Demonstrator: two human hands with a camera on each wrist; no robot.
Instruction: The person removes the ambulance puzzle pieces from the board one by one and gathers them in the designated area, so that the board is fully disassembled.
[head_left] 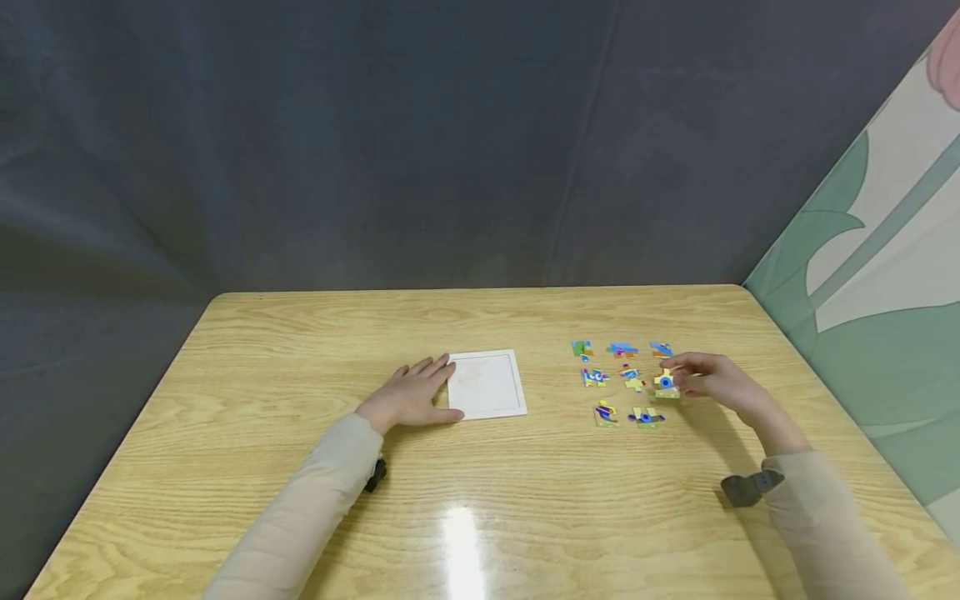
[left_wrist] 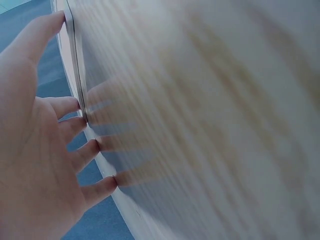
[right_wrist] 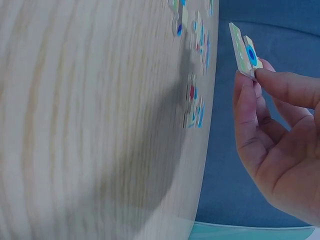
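Observation:
My right hand (head_left: 712, 382) pinches a puzzle piece (right_wrist: 245, 52) between thumb and fingertips, raised off the wood in the right wrist view. The piece shows a blue round shape and a green strip along one edge. Several other colourful puzzle pieces (head_left: 595, 377) lie spread in rough rows just left of that hand. With fingers spread, my left hand (head_left: 411, 394) rests at the left edge of a white square tray (head_left: 519, 383). Its thumb (left_wrist: 50, 22) touches the tray's rim in the left wrist view, while other fingertips press on the tabletop.
The wooden table (head_left: 300, 333) ends at a dark curtain (head_left: 420, 150) behind it. On the right stands a wall panel (head_left: 900, 275) with a leaf and flower pattern. A bright light reflection falls on the front of the table.

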